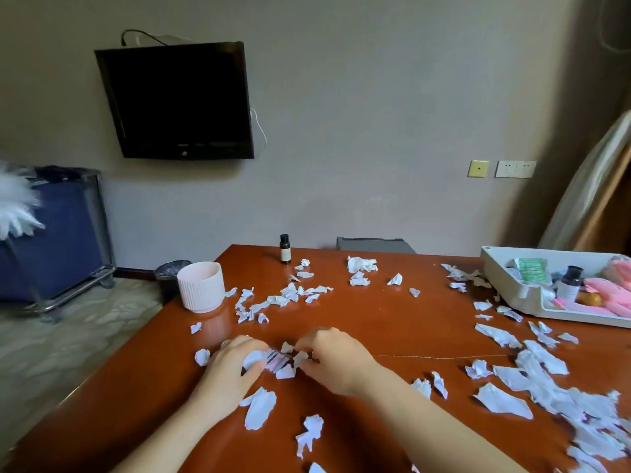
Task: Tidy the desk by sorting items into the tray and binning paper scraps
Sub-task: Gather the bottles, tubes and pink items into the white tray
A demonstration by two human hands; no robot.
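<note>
**Tray part-filled, scrap clearing barely begun**

We judge this early to mid task. The tray (pixel 505 291) at the right edge of the desk (pixel 375 322) already holds several items, so sorting looks mostly done. One small bottle (pixel 285 249) stands outside it at the far edge. Paper scraps (pixel 261 407) litter most of the top, thickest at near right. At near centre, the left hand (pixel 235 361) curls over a small bunch and the right hand (pixel 333 356) pinches a piece just beside it. The dark bin (pixel 170 272) sits on the floor past the left edge. Nearly all the binning remains.
</note>
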